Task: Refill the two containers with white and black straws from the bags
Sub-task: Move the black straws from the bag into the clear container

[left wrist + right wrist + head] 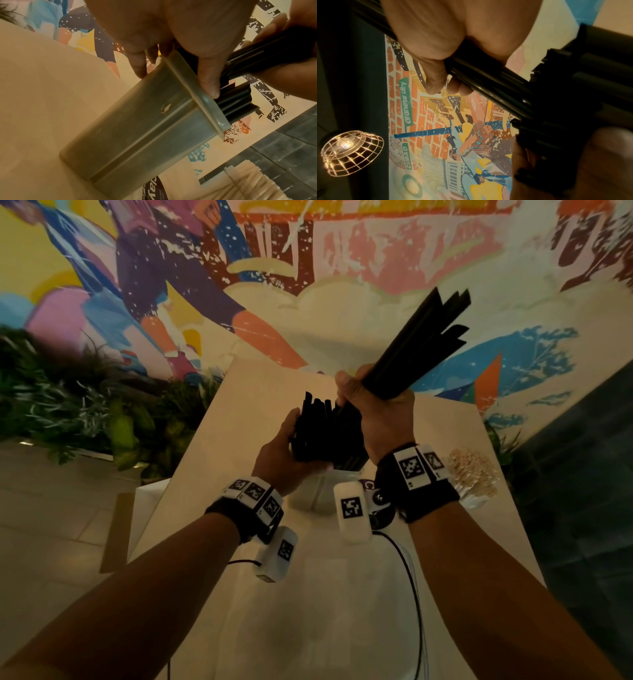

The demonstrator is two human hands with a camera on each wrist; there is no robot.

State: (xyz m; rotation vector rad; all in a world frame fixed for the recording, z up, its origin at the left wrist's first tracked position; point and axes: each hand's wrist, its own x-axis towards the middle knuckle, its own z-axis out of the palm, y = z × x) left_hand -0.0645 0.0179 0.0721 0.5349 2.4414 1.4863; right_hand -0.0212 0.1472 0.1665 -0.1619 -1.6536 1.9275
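My right hand (359,402) grips a bundle of black straws (421,344) that slants up to the right, with its lower ends among the black straws (325,433) standing in a translucent container (318,491). My left hand (294,436) cups those standing straws from the left, thumb on the near side and fingers on the far side. The left wrist view shows the container (145,135) on the table, my thumb (209,78) at its rim, and the straws (236,100) sticking out. In the right wrist view my fingers (436,81) wrap the bundle (488,83).
A second container of white straws (472,474) stands just right of my right wrist, also seen in the left wrist view as white straws (248,182). The pale table (274,392) ends at a painted wall. Plants (85,412) line the left side. A dark tiled wall (582,474) is at the right.
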